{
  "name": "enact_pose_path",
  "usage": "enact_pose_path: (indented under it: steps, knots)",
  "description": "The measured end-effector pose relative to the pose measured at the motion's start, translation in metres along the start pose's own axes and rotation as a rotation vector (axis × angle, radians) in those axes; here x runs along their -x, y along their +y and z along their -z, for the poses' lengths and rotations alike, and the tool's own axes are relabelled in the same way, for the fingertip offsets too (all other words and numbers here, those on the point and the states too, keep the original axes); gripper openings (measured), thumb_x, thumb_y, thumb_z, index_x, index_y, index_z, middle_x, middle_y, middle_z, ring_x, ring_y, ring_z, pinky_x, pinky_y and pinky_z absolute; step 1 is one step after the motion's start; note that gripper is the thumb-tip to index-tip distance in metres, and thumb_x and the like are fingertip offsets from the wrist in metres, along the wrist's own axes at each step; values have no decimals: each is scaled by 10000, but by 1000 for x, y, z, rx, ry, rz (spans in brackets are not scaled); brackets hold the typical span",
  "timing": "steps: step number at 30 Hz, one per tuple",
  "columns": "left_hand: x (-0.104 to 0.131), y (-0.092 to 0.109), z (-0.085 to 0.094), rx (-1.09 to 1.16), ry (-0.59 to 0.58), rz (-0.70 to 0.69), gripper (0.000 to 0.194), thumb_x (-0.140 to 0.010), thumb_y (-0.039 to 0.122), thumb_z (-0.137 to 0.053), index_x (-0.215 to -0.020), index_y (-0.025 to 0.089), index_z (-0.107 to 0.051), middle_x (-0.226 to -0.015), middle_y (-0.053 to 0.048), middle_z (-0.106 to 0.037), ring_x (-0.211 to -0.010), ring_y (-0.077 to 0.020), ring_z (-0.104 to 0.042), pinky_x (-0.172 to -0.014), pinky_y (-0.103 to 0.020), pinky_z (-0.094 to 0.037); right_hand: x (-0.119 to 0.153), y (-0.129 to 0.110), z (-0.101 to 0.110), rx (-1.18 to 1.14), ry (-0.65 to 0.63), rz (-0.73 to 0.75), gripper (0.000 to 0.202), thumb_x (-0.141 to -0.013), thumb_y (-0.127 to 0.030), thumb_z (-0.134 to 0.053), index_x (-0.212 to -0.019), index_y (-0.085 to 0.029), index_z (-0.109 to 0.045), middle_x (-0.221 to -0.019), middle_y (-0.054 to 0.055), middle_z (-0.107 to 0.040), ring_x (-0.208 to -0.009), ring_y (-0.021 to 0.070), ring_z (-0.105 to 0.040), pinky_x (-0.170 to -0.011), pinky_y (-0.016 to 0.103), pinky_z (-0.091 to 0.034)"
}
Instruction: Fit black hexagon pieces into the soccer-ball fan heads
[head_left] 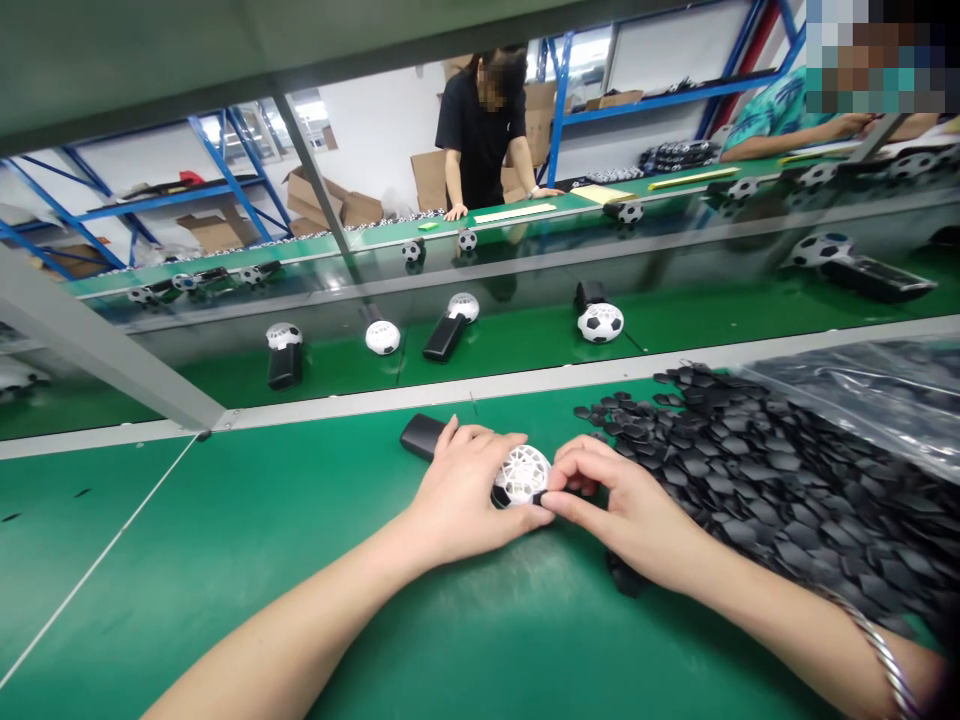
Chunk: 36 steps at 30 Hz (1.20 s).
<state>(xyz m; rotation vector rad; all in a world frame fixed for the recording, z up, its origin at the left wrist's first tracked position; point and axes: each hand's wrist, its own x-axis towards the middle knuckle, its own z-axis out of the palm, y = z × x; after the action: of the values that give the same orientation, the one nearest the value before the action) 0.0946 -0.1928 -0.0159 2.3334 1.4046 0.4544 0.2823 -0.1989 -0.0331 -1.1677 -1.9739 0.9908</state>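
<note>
A white openwork football-patterned half-ball (524,474) with a black handle-like block (421,437) lies on the green table in front of me. My left hand (469,485) is wrapped over it, thumb along the near rim and fingers on the far side. A black patch shows on the ball's lower left. At its lower right edge my right hand (611,495) pinches a small black piece (538,498) against the rim. A large pile of flat black pieces (780,480) spreads right beside my right hand.
Beyond the metal rail (420,392), a green conveyor carries several ball pieces with black blocks, such as a half-patterned ball (600,322). A clear plastic bag (862,390) lies over the pile. A slanted post (112,340) stands at left. Two people (487,130) work across the line.
</note>
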Motion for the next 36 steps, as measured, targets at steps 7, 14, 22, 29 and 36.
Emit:
enact_pose_path:
  steps: [7,14,22,29,36]
  knots:
    - [1,1,2,33,-15,-16,610,-662,426,-654,-1210,215,-491,-1111,-53,-592,-1090,-227,-474,-1082,-492,-133,0,-2,-3,-85,-26,-97,85,-780,-248,-565,-725,-201,-519,-782,-4,-469,-668,137,-458,-605,277,-397]
    - [0,-1,4,41,-32,-32,606,-671,403,-647,-1223,218,-477,-1123,-48,-592,-1093,-234,-468,-1077,-493,-134,1,-3,-5,-87,-11,-114,73,-779,-251,-557,-799,-210,-500,-784,-11,-472,-648,130,-457,-599,275,-403]
    - [1,-3,-3,75,56,-86,536,-662,366,-666,-1148,184,-530,-1077,-61,-614,-1010,-238,-494,-964,-424,-351,1,-4,-7,-70,19,-122,171,-778,-223,-563,-899,-210,-443,-757,-15,-477,-624,132,-466,-563,266,-421]
    - [4,-7,-6,41,39,-120,664,-669,436,-668,-1242,203,-427,-1162,-58,-574,-1088,-226,-485,-1079,-480,-181,9,3,-10,232,6,262,132,-861,-123,-464,-928,-224,-516,-933,37,-502,-769,152,-504,-679,293,-441]
    - [1,-5,-6,11,40,-112,647,-676,449,-657,-1228,197,-433,-1148,-70,-579,-1083,-237,-491,-1065,-496,-208,9,6,-13,369,59,352,131,-861,-146,-463,-948,-212,-536,-928,56,-533,-793,178,-535,-687,316,-464]
